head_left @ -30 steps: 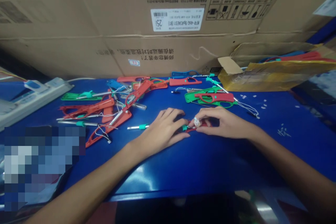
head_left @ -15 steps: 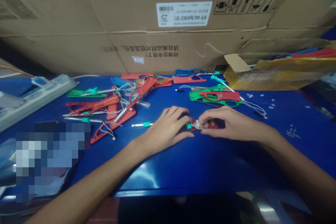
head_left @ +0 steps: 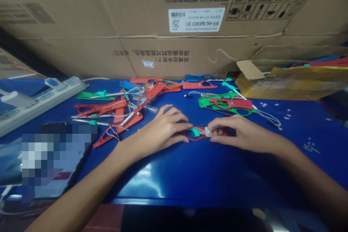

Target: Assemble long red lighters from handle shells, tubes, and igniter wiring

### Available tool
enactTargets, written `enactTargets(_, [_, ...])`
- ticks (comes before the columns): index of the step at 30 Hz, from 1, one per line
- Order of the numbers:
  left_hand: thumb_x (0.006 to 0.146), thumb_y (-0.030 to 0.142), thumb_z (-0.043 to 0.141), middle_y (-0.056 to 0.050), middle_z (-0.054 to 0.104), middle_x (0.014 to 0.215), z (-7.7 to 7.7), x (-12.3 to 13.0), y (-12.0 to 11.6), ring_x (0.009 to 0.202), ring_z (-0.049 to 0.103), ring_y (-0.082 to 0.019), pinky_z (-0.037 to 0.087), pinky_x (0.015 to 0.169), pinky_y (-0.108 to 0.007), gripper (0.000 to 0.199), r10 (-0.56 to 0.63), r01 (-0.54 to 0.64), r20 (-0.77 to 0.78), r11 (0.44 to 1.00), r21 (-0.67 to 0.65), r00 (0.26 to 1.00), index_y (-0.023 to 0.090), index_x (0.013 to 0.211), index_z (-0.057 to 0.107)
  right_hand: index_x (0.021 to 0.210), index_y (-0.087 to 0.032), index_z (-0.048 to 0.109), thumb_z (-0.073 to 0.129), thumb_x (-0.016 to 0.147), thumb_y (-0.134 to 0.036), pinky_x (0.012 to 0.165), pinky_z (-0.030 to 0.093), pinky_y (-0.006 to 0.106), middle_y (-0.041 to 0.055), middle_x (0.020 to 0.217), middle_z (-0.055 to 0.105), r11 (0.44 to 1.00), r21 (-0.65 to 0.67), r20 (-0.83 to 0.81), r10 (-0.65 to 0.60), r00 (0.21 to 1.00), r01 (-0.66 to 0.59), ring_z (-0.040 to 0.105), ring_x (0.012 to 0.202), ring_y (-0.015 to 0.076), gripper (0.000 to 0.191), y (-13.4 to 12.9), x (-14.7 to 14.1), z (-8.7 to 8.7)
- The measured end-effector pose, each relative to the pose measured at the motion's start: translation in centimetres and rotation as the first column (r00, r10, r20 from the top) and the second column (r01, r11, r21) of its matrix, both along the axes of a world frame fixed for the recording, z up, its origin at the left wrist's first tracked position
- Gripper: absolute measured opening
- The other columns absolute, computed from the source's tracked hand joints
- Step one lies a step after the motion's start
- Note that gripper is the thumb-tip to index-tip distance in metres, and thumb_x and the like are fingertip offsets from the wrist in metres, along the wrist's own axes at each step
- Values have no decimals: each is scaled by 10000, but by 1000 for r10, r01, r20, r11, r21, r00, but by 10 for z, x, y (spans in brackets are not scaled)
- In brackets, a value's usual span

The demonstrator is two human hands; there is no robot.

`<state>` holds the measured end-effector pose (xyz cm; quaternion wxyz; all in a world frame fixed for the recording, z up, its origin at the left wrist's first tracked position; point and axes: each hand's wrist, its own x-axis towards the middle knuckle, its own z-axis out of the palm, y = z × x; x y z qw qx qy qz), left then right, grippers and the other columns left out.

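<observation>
A blue tabletop [head_left: 190, 177] spreads beneath both hands, and a large sheet of brown cardboard [head_left: 130, 11] stands upright beyond them. The likeliest trouble is at the right hand [head_left: 236, 132]: the white piece [head_left: 208, 131] in its pinch is small, so a slight slip of the thumb or finger could let it drop or sit crooked. Thin wires run beside it, and one could get trapped under its edge or tugged loose if the hand pulls away from the casing. If the left hand [head_left: 168, 128] eases off, the red casing [head_left: 193, 140] could swivel on the smooth surface.

That casing lies flat between the two hands, its left end within the left hand's reach and its right end partly hidden under the right hand's fingers. The teal part [head_left: 195, 132] sits just off the left fingertips. The right thumb and fingers are closed on the white piece; the left thumb and fingers are parted around the casing's end, and how firmly they press cannot be told. Beyond the right hand lie red and green casings [head_left: 231, 104].
</observation>
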<state>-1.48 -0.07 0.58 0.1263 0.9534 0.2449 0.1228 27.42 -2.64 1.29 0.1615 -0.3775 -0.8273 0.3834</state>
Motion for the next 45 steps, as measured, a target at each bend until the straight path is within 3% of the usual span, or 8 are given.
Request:
enactTargets(7, [986,431,629,-41,711,1201,0,1,-2,1189,575,-238,233,1185,-514,310,-8,8,-3,1000,1,1000,249,1227,695,1077,-246,718,667,940,-454,686,502,275,6,921,752,1000,-18,-8,-13,1000,13,671,775,155,254,0,0,1])
enactTargets(23, [940,363,711,-14,725,1128,-6,11,-1,1065,614,-190,332,1049,-377,233,85,-77,55,987,-141,995,198,1103,694,1052,-242,708,669,943,-432,677,510,245,-13,896,756,999,34,-3,-39,999,39,688,763,135,223,-2,-2,-1])
enactTargets(31, [936,379,722,-19,700,1174,-5,11,-1,1095,597,-201,356,995,-372,235,121,-119,7,980,-162,993,216,1104,713,1046,-224,697,688,935,-427,694,529,248,-8,899,752,998,44,-18,-39,999,40,688,769,135,232,-1,-2,-3])
enactTargets(39, [932,380,722,-27,689,1169,-5,10,0,1101,596,-214,354,973,-367,222,117,-111,22,976,-185,993,217,1082,714,1167,-254,703,613,999,-358,652,499,227,-17,933,753,989,145,-9,-34,999,35,667,748,108,218,-4,-10,-7])
enactTargets(45, [926,371,726,-21,692,1152,-5,11,0,1084,592,-204,362,961,-351,238,113,-109,14,978,-178,993,196,1086,699,1144,-260,703,615,999,-362,622,471,215,-27,896,743,979,202,21,-26,999,21,641,702,95,198,-4,-11,-9])
